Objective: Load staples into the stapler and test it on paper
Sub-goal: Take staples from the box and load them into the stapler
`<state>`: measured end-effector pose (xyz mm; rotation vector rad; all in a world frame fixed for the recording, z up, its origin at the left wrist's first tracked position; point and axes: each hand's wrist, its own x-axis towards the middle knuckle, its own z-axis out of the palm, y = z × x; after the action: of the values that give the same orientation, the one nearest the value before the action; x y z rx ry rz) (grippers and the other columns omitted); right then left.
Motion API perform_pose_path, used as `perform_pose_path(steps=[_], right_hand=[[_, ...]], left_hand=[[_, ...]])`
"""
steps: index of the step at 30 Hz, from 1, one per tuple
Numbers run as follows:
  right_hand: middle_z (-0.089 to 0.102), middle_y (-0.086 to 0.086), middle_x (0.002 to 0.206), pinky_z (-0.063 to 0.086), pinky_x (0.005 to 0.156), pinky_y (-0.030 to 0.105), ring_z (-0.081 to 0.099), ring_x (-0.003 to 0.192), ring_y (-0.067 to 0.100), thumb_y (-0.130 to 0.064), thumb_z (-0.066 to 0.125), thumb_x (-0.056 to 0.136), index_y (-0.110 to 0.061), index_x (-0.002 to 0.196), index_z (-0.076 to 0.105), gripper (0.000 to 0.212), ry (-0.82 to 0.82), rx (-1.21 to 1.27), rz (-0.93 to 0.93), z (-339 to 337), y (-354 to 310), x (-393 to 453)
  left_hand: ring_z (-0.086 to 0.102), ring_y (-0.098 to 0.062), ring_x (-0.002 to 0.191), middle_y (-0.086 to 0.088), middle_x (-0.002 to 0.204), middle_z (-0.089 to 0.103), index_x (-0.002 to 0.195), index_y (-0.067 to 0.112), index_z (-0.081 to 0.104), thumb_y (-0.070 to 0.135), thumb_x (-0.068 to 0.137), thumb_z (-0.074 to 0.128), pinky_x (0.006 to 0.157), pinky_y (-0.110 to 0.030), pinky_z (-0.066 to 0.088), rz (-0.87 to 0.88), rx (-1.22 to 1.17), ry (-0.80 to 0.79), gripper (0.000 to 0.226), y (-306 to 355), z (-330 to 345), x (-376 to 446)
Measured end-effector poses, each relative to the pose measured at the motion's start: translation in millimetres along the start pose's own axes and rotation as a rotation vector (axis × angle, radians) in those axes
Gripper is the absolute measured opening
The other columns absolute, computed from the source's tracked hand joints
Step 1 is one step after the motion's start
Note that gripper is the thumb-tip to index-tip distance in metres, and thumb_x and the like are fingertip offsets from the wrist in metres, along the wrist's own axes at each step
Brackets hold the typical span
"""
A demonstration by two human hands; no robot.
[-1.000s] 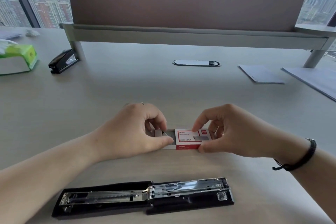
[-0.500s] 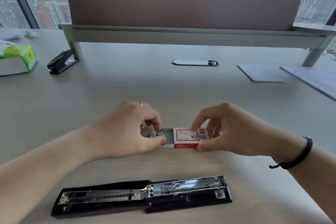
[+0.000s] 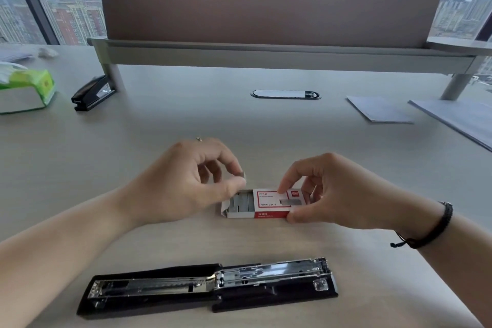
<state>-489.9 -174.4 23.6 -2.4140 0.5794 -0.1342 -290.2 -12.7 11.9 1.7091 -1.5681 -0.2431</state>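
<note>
A small red and white staple box lies on the desk, its inner tray slid out to the left with grey staples showing. My right hand grips the box sleeve between thumb and fingers. Just above the open tray, my left hand pinches a short strip of staples between thumb and forefinger. A black stapler lies flat near the front edge of the desk, unfolded wide, with its metal staple channel exposed.
A second black stapler sits closed at the back left beside a green tissue pack. Sheets of paper lie at the back right. A divider screen on a raised shelf spans the back of the desk.
My left hand has lifted out of the tray, holding a strip of staples above the box. The right hand still holds the box sleeve in place.
</note>
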Motion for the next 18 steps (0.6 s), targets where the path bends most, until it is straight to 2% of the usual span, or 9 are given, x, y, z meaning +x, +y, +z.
perform_pose_path(steps=[2, 6, 8, 13, 16, 18], right_hand=[[0.073, -0.002, 0.072, 0.046, 0.054, 0.015, 0.055, 0.049, -0.003, -0.036, 0.087, 0.066, -0.040, 0.090, 0.071, 0.029, 0.004, 0.000, 0.003, 0, 0, 0], [0.074, 0.000, 0.075, 0.049, 0.057, 0.021, 0.056, 0.050, -0.002, -0.037, 0.087, 0.066, -0.041, 0.090, 0.071, 0.029, -0.003, -0.003, 0.005, 0, 1, 0], [0.074, 0.001, 0.076, 0.048, 0.057, 0.019, 0.055, 0.050, -0.003, -0.036, 0.087, 0.066, -0.040, 0.090, 0.071, 0.029, 0.000, 0.000, 0.002, 0, 1, 0], [0.074, 0.000, 0.075, 0.048, 0.057, 0.018, 0.055, 0.051, -0.003, -0.036, 0.086, 0.067, -0.040, 0.090, 0.071, 0.028, 0.005, 0.002, -0.006, 1, 0, 0], [0.072, 0.000, 0.073, 0.050, 0.058, 0.023, 0.053, 0.050, -0.002, -0.036, 0.086, 0.067, -0.039, 0.089, 0.072, 0.026, 0.031, 0.020, -0.019, 5, -1, 2], [0.068, -0.003, 0.072, 0.049, 0.057, 0.022, 0.052, 0.050, -0.001, -0.038, 0.086, 0.066, -0.039, 0.088, 0.073, 0.026, 0.061, 0.029, -0.031, 11, -1, 3]], left_hand=[[0.067, -0.026, 0.061, -0.002, 0.069, 0.071, 0.083, 0.025, 0.072, 0.047, 0.073, 0.069, 0.056, -0.032, 0.052, -0.093, -0.141, 0.016, 0.025, -4, -5, 3], [0.070, -0.022, 0.058, -0.008, 0.072, 0.076, 0.087, 0.017, 0.071, 0.039, 0.078, 0.073, 0.053, -0.032, 0.053, -0.205, -0.264, -0.086, 0.024, -9, -7, 3], [0.071, -0.023, 0.061, -0.010, 0.074, 0.077, 0.089, 0.011, 0.069, 0.036, 0.084, 0.074, 0.056, -0.034, 0.054, -0.237, -0.270, -0.137, 0.026, -8, -5, 2], [0.074, -0.025, 0.067, -0.010, 0.077, 0.078, 0.090, 0.010, 0.069, 0.032, 0.078, 0.068, 0.062, -0.032, 0.059, -0.205, -0.271, -0.139, 0.024, -1, -1, 1], [0.075, -0.031, 0.071, -0.011, 0.079, 0.078, 0.089, 0.009, 0.069, 0.029, 0.078, 0.069, 0.071, -0.039, 0.062, -0.203, -0.289, -0.126, 0.023, 0, 1, 0], [0.075, -0.032, 0.074, -0.012, 0.081, 0.078, 0.088, 0.008, 0.070, 0.022, 0.080, 0.071, 0.076, -0.042, 0.062, -0.197, -0.290, -0.121, 0.016, 1, 3, 0]])
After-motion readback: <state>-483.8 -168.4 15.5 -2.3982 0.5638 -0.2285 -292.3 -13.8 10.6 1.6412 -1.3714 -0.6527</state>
